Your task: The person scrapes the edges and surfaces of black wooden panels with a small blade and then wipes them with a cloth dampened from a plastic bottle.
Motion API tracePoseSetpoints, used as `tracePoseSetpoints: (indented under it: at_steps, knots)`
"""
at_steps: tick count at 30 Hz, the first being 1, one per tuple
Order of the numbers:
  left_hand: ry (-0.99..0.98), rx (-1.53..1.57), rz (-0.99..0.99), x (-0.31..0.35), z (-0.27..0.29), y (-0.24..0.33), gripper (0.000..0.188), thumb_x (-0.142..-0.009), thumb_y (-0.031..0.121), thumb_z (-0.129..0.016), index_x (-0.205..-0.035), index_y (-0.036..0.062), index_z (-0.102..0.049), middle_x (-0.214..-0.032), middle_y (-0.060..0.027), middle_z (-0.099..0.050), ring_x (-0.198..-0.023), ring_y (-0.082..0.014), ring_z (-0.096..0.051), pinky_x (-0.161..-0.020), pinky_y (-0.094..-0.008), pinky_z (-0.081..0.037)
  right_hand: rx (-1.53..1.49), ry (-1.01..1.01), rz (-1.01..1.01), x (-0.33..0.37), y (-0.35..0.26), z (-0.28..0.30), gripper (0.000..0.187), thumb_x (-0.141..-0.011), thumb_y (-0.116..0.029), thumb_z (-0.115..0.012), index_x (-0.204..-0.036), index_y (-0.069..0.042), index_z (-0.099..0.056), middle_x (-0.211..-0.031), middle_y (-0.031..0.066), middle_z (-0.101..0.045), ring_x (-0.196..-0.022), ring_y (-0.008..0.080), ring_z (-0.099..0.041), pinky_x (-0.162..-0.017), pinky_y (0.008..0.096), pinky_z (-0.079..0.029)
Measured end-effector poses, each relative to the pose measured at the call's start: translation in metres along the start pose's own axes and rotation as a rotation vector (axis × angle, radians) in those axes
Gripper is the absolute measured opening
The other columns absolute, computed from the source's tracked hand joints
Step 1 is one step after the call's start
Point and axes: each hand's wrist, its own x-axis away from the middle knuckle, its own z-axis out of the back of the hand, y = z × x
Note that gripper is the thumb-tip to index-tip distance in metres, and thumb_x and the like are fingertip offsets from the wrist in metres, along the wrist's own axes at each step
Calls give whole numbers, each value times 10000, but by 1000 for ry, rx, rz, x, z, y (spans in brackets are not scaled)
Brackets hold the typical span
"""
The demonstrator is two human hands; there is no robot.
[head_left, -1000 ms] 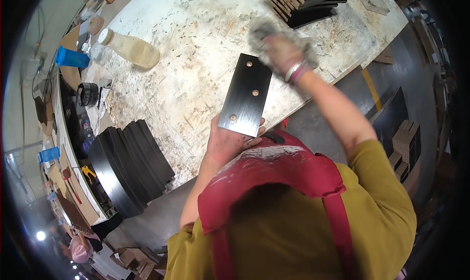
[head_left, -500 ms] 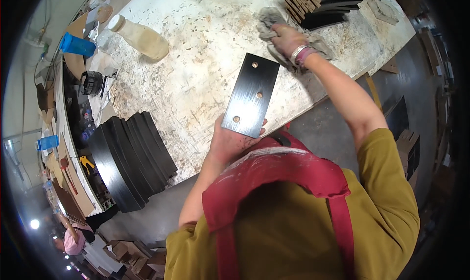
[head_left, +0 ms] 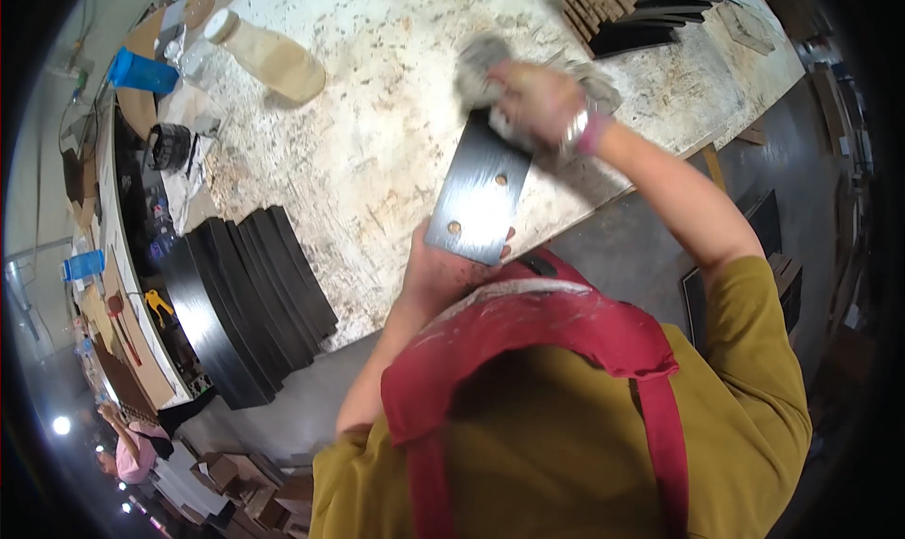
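Note:
A black rectangular board [head_left: 476,195] with round drilled holes slants up over the table's near edge. My left hand [head_left: 436,267] is closed round its near end, fingertips showing at the right side. Its far end is covered by my right hand [head_left: 541,103], which is closed on a crumpled grey rag [head_left: 481,67] and blurred by motion. Part of the rag bunches out to the far left of the fingers, and more of it shows behind the wrist. Whether the rag presses on the board I cannot tell.
Stacked black boards [head_left: 250,303] lie at the table's left corner, and more boards [head_left: 650,6] at the far right beside a flat block [head_left: 745,28]. A jar of cloudy liquid [head_left: 269,58], a blue cup [head_left: 141,70] and a black tape roll [head_left: 170,148] stand far left. Another person [head_left: 137,449] is beyond.
My right hand has brought the rag leftward and nearer, from the tabletop to the board's far end, hiding its far hole. The left hand and the board have hardly moved.

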Motion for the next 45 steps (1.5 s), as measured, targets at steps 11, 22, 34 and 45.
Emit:
tracePoseSetpoints:
  at_steps: [11,22,34,45]
  knots:
    - [12,-98,-20,-4,-9,1,631,-977,458,-158,-1445,73,-334,-1416,-173,-451,-1239,-377,-492,-965,-506,-445,107,294,121,18,66,-3,214,-802,-123,-611,-1006,-61,-613,-886,168,-652,-846,339,-645,-727,427,-536]
    - [-97,92,-22,0,-3,-3,690,-965,540,-163,-1405,53,-375,-1275,-239,-533,-1023,-333,-588,-805,-426,-489,92,307,37,21,80,-51,322,-855,-118,-524,-1160,-48,-601,-1105,190,-636,-1020,359,-608,-919,410,-471]
    - [699,-1024,-1050,204,-98,3,705,-804,348,-630,-1401,32,-427,-1382,-128,-439,-1281,-246,-428,-1078,-363,-321,12,355,35,28,149,-27,419,-764,25,-648,-1158,-81,-558,-1055,173,-605,-985,364,-585,-852,392,-459]
    - [1862,-1976,-1022,234,-68,31,559,-796,255,-697,-1311,100,-544,-1334,-262,-469,-1222,-426,-447,-1052,-468,-338,151,442,10,40,178,-37,365,-810,-120,-631,-1171,-71,-602,-1181,146,-617,-1119,344,-560,-957,388,-453]
